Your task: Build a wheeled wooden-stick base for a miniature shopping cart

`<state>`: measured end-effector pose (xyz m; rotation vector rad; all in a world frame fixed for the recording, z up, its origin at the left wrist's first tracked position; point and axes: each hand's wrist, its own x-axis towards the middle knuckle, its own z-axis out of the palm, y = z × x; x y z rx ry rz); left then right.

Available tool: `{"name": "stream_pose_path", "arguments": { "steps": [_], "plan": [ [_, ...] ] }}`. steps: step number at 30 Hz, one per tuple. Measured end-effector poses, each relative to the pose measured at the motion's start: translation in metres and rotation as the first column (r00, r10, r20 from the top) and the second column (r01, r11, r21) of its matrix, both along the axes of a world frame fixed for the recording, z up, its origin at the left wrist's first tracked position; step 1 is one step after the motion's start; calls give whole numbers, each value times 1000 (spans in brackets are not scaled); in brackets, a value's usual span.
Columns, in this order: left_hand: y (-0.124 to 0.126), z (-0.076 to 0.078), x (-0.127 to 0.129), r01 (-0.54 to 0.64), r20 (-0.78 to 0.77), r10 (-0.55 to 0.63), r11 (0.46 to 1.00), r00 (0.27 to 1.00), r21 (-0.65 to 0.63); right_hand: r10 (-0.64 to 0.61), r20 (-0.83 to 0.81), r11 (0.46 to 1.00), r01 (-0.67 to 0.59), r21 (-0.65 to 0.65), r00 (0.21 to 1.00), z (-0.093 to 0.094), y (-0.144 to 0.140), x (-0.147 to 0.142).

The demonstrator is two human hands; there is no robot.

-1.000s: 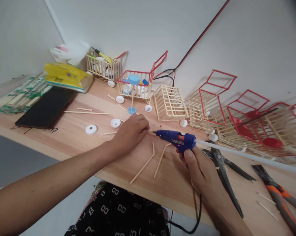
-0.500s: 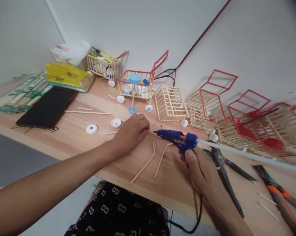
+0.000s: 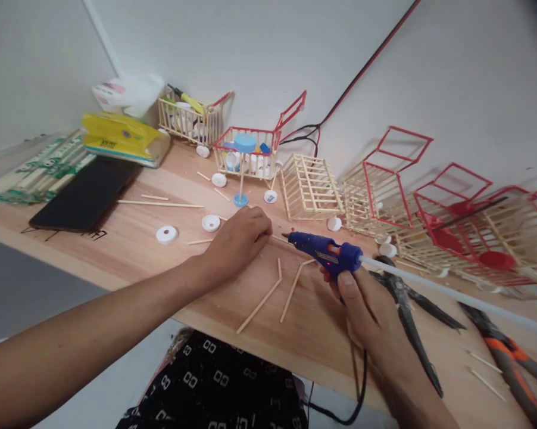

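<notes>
My right hand (image 3: 362, 298) is wrapped round a blue hot glue gun (image 3: 326, 250), with a long white glue stick (image 3: 429, 277) sticking out of its back. The gun's nozzle points left, just above a thin wooden stick (image 3: 281, 239). Closed fingers of my left hand (image 3: 246, 235) pinch the other end of that stick near the table top. Two bent pairs of joined sticks, one on the left (image 3: 262, 302) and one on the right (image 3: 292, 292), lie in front of my hands. White bottle caps (image 3: 166, 235) rest left of my left hand.
Small stick-built carts (image 3: 311, 187) line the wall, some with red handles. A blue-capped axle piece (image 3: 242, 173) stands upright behind my left hand. Black-handled pliers (image 3: 402, 298) and orange-handled pliers (image 3: 505, 345) lie right. A phone (image 3: 85, 193) and bagged sticks (image 3: 40, 170) lie left.
My right hand has shifted the glue gun slightly right and up, so the nozzle sits farther from my left hand. The left hand has stayed in place.
</notes>
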<state>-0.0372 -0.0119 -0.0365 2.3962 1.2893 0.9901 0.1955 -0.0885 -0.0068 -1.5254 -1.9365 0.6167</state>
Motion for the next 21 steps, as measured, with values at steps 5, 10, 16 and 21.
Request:
{"name": "stream_pose_path", "arguments": {
  "steps": [5,10,16,21],
  "plan": [
    [0,1,0,0,-7,0,1000,1000,-2,4,43,1000,-5,17,999,-3,2,1],
    [-2,1,0,0,0,0,1000,1000,-8,4,78,999,-8,41,997,-4,2,2],
    [-2,2,0,-6,-7,6,1000,1000,-11,6,55,999,-8,37,998,-3,1,1],
    [-1,2,0,-5,-5,5,1000,1000,-13,-2,48,1000,1,22,999,-1,0,0]
  ]
}}
